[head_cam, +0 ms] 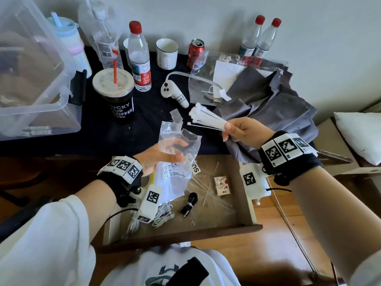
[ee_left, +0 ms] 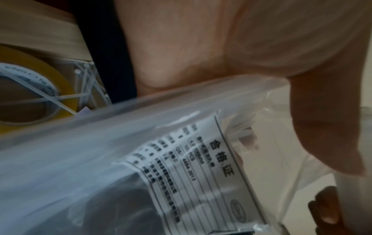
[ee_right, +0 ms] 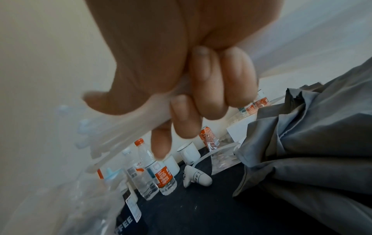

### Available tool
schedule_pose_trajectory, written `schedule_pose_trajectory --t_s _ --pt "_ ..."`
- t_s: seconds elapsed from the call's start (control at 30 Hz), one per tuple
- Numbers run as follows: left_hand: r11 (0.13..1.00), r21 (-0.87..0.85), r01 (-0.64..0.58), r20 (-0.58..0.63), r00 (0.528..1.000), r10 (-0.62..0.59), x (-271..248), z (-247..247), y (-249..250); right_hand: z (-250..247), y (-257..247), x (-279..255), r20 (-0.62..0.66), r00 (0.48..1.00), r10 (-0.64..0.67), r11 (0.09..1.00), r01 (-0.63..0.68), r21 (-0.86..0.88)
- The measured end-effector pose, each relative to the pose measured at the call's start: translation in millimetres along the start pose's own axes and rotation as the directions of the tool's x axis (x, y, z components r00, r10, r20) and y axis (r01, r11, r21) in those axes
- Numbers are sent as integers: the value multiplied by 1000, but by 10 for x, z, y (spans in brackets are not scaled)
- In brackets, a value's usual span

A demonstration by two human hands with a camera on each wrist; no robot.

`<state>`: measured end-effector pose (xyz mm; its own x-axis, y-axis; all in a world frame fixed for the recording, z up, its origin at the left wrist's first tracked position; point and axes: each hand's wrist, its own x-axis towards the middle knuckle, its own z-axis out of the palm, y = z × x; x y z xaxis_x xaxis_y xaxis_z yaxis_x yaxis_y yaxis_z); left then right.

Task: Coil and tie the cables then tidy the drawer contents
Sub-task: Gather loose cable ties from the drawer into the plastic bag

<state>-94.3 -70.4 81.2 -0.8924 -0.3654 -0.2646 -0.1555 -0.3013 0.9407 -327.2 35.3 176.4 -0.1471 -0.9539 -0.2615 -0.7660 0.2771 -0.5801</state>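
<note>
Low in the frame's centre, over the open drawer (head_cam: 249, 207), the left hand (head_cam: 158, 157) grips a clear plastic bag (head_cam: 175, 159); right of it, the right hand (head_cam: 245, 131) pinches a bundle of white cable ties (head_cam: 206, 117). Coiled cables (head_cam: 162, 215) lie in the drawer.

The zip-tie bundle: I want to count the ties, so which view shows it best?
The head view: the zip-tie bundle fans out sharply from the right hand. The right wrist view blurs it; the left wrist view shows only a smudge through the bag.
</note>
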Motion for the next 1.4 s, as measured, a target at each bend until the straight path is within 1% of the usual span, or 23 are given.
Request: schedule_pose_trajectory --t_s 0.07,0.13,0.2,0.37,0.43,0.57,0.67,0.9,1.0,1.13,1.23,1.4 --pt "1000 21 -10 22 1000 10 -5 8 22 8 -27 8 37 999 29 998 -27 -60" --pt "1000 29 -9 32 999 9 -15 2 31 -3 -47 16 67 996 67 985 -55 -165" --pt "999 39 -11 49 999 9 -23 -7 38 -14 -61 23 84 994 65 967 -42 -251" --pt "996 84 -12 83 997 5 -27 -15 58 -35 -57 55 86 995 51 928 -16 -371" --pt "997 83 4 86 996 -11 -19 -32 39 -49 -67 66 79 994 70 902 -29 -430" --pt "996 88 3 136 991 -15 -24 -33 38 -77 -138 62 71 991 116 858 -64 -510" --pt "995 103 12 160 987 -29 5 -30 38 -82 -134 52 59 989 138 851 -88 -517" --pt "992 121 31 128 991 -47 37 -68 55 -30 -125 75 10 993 114 865 -94 -493" --pt "996 76 46 87 995 -53 46 -94 23 -34 -131 59 13 996 88 857 -69 -510" --pt "995 -21 94 103 990 -91 44 -96 -14 -56 -156 47 40 997 67 856 -37 -516" --pt "994 27 101 117 988 -104 62 -68 -5 -66 -169 42 47 995 88 842 -49 -537" --pt "989 110 101 99 989 -112 77 -60 -4 -98 -191 48 56 989 136 808 -77 -585"
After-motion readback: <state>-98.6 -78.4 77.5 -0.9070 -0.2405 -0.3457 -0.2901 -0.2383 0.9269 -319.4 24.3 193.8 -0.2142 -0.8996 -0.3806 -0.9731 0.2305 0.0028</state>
